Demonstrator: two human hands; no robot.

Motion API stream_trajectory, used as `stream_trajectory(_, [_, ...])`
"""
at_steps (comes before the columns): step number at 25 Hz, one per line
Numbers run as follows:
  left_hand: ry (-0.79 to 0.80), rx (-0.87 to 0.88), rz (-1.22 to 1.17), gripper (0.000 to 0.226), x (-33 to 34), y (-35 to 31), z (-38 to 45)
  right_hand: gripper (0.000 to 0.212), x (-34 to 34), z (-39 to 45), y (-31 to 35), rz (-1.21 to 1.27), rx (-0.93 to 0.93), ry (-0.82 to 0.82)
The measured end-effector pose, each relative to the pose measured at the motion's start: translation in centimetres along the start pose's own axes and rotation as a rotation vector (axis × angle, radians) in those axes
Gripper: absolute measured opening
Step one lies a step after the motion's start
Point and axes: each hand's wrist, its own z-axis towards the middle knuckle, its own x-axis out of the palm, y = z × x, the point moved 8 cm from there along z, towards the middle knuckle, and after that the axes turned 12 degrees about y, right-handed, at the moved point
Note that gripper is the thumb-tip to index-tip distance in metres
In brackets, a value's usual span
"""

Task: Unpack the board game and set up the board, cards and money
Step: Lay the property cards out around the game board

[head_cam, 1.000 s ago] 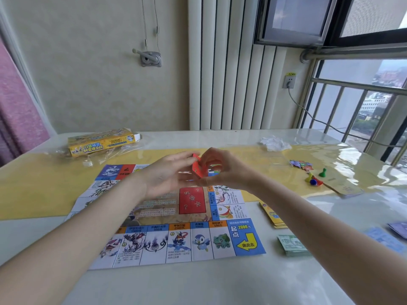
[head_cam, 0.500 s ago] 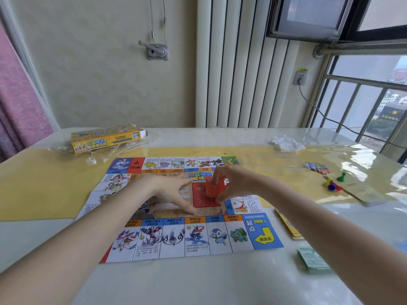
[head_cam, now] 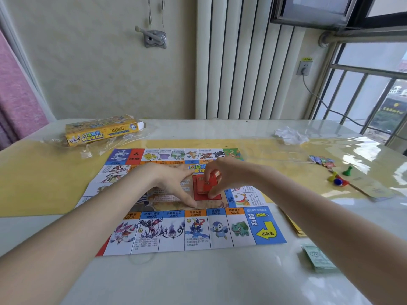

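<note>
The paper game board (head_cam: 198,230) lies unfolded on the table, with cartoon creature squares round its edge. A small stack of red cards (head_cam: 206,185) sits on the red square in the board's middle. My right hand (head_cam: 222,172) pinches this stack from above, thumb at its near edge and fingers at its far edge. My left hand (head_cam: 174,183) lies just left of the stack, fingers straight, pressing on the board. The yellow game box (head_cam: 101,129) lies at the far left. Green paper money (head_cam: 317,257) lies at the near right.
Yellow cards (head_cam: 295,225) stick out from under my right forearm. Coloured pawns (head_cam: 338,178), small colourful cards (head_cam: 321,160) and a tan card stack (head_cam: 374,189) lie at the right. Crumpled white paper (head_cam: 289,134) and clear plastic wrap (head_cam: 99,148) lie further back.
Both hands came down from mid-air with the red cards onto the board's red centre square. My left hand let go and now lies flat beside the stack.
</note>
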Motion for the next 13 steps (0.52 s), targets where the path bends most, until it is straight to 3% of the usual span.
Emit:
stream_trajectory(7, [-0.091,0.052,-0.126,0.104,-1.0,-0.1,-0.9,0.045,0.5,0.3,-0.2,0.042,0.012,0.000])
stream_trajectory(10, [-0.242,0.116,-0.274,0.090,-2.6,-0.7,-2.6,0.042,-0.2,-0.5,0.0,0.111,-0.004,-0.034])
stream_trajectory(13, [-0.459,0.170,-0.269,0.063,-4.5,-2.3,-4.0,0.036,-3.1,-2.9,-0.2,0.102,-0.004,-0.136])
